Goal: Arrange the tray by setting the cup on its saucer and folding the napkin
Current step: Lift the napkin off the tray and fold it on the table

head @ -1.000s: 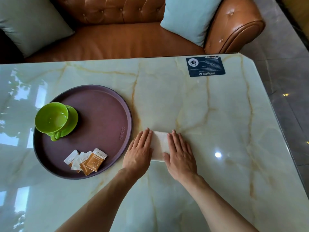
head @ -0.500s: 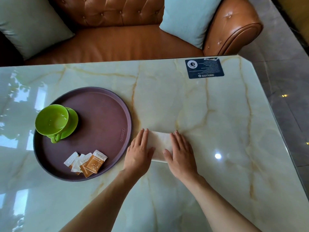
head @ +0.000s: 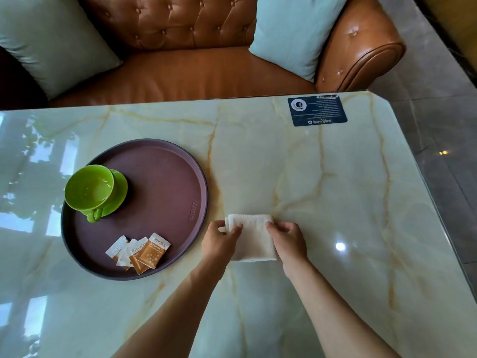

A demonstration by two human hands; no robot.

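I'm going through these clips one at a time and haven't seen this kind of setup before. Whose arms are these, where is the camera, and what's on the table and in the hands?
No machine here: a person works with bare hands, and the single camera sits on their head, looking forward and down, so the arms enter from the bottom edge. The left hand and the right hand each pinch the folded white napkin, which rests on the marble table beside the tray. The round brown tray carries a green cup already sitting on its green saucer, plus a few small packets near its front rim. A dark card lies at the far edge of the table. Behind is a brown leather sofa with pale cushions.
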